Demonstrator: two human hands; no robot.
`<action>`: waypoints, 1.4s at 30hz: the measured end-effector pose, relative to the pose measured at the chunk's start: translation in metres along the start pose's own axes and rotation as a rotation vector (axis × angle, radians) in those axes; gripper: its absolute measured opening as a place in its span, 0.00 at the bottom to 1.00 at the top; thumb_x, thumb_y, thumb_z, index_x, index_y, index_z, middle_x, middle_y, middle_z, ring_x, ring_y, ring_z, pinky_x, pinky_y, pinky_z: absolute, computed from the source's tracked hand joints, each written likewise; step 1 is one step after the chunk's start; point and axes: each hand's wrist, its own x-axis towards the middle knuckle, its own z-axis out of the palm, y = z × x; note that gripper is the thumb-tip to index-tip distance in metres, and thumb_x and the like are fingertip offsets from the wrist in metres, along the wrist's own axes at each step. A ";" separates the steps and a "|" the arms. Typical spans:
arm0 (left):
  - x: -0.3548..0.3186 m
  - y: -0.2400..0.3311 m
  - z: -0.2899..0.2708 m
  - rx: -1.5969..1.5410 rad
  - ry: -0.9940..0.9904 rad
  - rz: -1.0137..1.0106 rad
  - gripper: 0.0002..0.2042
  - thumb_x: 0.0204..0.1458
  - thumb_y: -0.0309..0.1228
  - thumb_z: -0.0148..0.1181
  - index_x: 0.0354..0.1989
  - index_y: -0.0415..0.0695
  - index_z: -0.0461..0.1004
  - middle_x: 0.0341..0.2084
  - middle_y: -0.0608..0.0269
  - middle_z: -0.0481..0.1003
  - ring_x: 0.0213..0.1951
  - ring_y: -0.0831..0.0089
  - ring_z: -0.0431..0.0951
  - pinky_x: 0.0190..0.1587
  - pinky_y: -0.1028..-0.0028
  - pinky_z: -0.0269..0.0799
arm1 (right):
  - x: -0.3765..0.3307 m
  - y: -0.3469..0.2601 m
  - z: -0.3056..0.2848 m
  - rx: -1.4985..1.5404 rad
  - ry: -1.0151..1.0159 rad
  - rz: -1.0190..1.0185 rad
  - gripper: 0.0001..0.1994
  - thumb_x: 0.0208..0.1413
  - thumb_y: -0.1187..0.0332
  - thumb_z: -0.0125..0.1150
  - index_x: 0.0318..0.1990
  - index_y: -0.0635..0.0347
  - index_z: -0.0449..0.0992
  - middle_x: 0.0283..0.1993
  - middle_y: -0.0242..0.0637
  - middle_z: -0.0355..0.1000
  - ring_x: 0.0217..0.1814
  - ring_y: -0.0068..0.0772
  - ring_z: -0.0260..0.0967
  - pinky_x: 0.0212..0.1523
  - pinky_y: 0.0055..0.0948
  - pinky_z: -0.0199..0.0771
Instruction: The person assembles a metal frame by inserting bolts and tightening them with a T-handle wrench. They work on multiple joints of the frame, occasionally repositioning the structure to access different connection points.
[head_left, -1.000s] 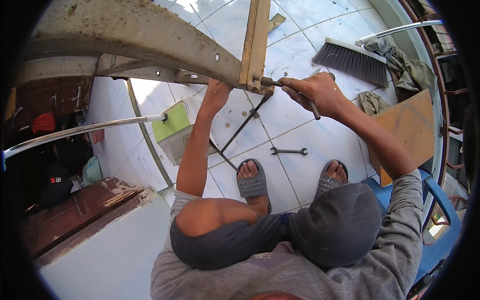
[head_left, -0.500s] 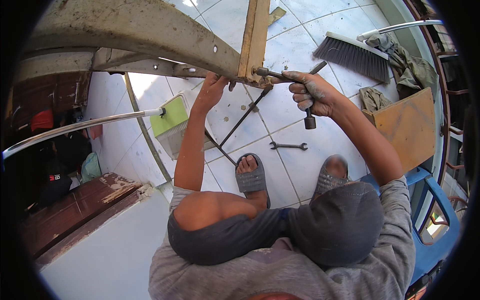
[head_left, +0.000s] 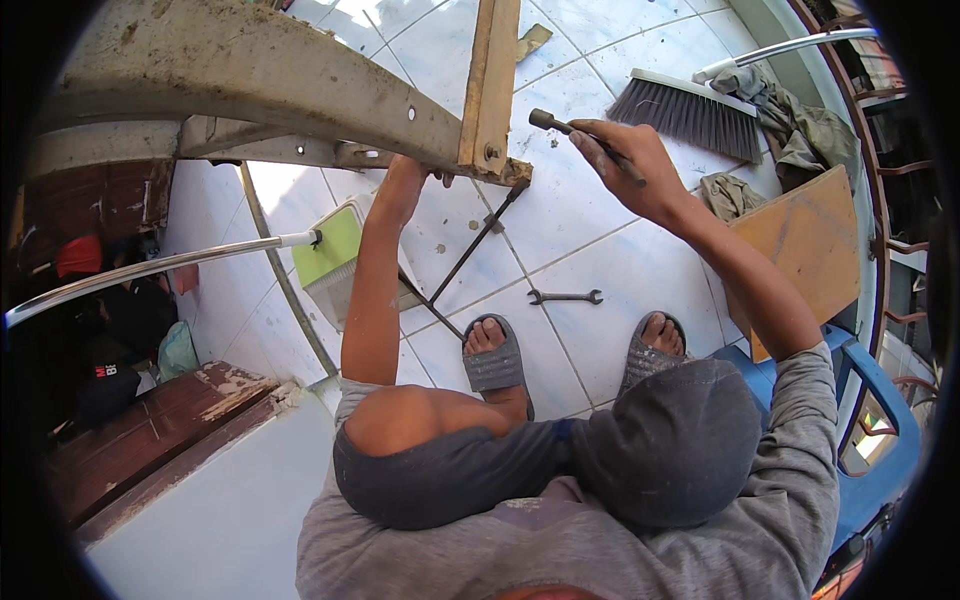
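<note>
Socket wrench (head_left: pixel 548 121), upper centre, is looking heavy and rigid, best held mid-length. Right hand (head_left: pixel 655 172) is gripping it; for left hand (head_left: pixel 400 190), I cannot tell finger state.

The metal beam (head_left: pixel 280 85) partly hides the left hand (head_left: pixel 402 183) at the fingers.

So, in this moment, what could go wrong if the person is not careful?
The right grip holds a dark wrench clear of the bolt; if it meets the bolt crookedly, it might slip and knock that grip against the wooden bar.

The left grip is close by the metal beam, so a shift of the beam could pinch it.

A spanner lies loose on the tiled floor near the slippers; stepping on it might cause a stumble.
</note>
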 end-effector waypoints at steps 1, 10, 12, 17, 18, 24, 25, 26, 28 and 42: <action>-0.007 0.001 -0.002 -0.043 0.006 0.062 0.14 0.65 0.40 0.49 0.35 0.42 0.74 0.27 0.66 0.72 0.28 0.77 0.68 0.28 0.75 0.63 | 0.001 -0.007 0.003 0.302 -0.093 0.286 0.12 0.66 0.63 0.54 0.48 0.58 0.78 0.15 0.22 0.59 0.14 0.18 0.54 0.15 0.24 0.50; -0.015 0.005 0.000 0.379 -0.012 0.264 0.08 0.63 0.24 0.49 0.36 0.36 0.75 0.27 0.66 0.72 0.29 0.77 0.71 0.29 0.75 0.67 | 0.003 -0.036 0.018 1.268 -0.412 1.028 0.22 0.72 0.57 0.45 0.58 0.67 0.72 0.18 0.13 0.43 0.16 0.08 0.39 0.11 0.12 0.41; -0.008 -0.006 0.000 0.433 0.025 0.258 0.08 0.63 0.23 0.47 0.35 0.36 0.74 0.26 0.65 0.72 0.28 0.78 0.70 0.28 0.75 0.66 | 0.003 -0.035 0.015 1.290 -0.424 1.061 0.22 0.72 0.57 0.44 0.58 0.68 0.71 0.18 0.13 0.43 0.15 0.07 0.39 0.10 0.12 0.40; -0.004 -0.007 -0.002 0.491 0.131 0.068 0.10 0.62 0.26 0.45 0.32 0.38 0.72 0.23 0.66 0.69 0.25 0.79 0.66 0.27 0.75 0.62 | 0.012 -0.028 0.018 1.330 -0.455 1.058 0.22 0.72 0.58 0.44 0.58 0.70 0.69 0.18 0.13 0.43 0.15 0.07 0.38 0.09 0.11 0.39; 0.000 -0.011 0.005 0.477 0.161 0.078 0.10 0.62 0.28 0.45 0.31 0.38 0.72 0.22 0.67 0.68 0.25 0.79 0.65 0.26 0.75 0.62 | 0.010 -0.027 0.017 1.307 -0.439 1.073 0.21 0.72 0.58 0.44 0.58 0.70 0.69 0.18 0.13 0.44 0.15 0.07 0.38 0.09 0.12 0.39; -0.004 -0.011 -0.006 0.482 0.093 0.073 0.11 0.63 0.32 0.46 0.33 0.40 0.72 0.22 0.68 0.67 0.25 0.78 0.62 0.28 0.75 0.60 | 0.008 -0.031 0.021 1.397 -0.401 1.080 0.19 0.70 0.61 0.47 0.52 0.70 0.74 0.23 0.21 0.55 0.15 0.09 0.40 0.09 0.11 0.43; -0.006 -0.012 -0.006 0.451 0.104 0.074 0.11 0.64 0.33 0.46 0.33 0.41 0.72 0.23 0.69 0.67 0.25 0.78 0.62 0.28 0.75 0.60 | 0.007 -0.034 0.021 1.392 -0.390 1.085 0.19 0.70 0.61 0.47 0.52 0.71 0.74 0.25 0.24 0.58 0.15 0.09 0.40 0.09 0.11 0.44; -0.007 -0.013 -0.007 0.402 0.118 0.109 0.11 0.64 0.33 0.46 0.34 0.41 0.72 0.24 0.69 0.67 0.26 0.78 0.62 0.30 0.75 0.60 | 0.007 -0.036 0.020 1.387 -0.378 1.091 0.19 0.70 0.61 0.46 0.52 0.72 0.73 0.27 0.26 0.62 0.15 0.09 0.40 0.09 0.11 0.44; -0.010 -0.019 -0.010 0.308 0.148 0.173 0.11 0.66 0.34 0.46 0.36 0.42 0.72 0.25 0.70 0.67 0.28 0.79 0.62 0.32 0.76 0.60 | 0.009 -0.039 0.016 1.394 -0.362 1.075 0.19 0.70 0.62 0.45 0.52 0.73 0.72 0.30 0.29 0.65 0.16 0.08 0.41 0.08 0.10 0.45; -0.003 0.011 -0.018 0.358 -0.105 -0.157 0.17 0.67 0.43 0.43 0.38 0.43 0.72 0.22 0.68 0.66 0.24 0.79 0.63 0.26 0.76 0.57 | 0.002 -0.013 0.021 -0.556 -0.193 -0.392 0.17 0.58 0.69 0.58 0.56 0.52 0.75 0.20 0.32 0.74 0.22 0.31 0.75 0.23 0.30 0.73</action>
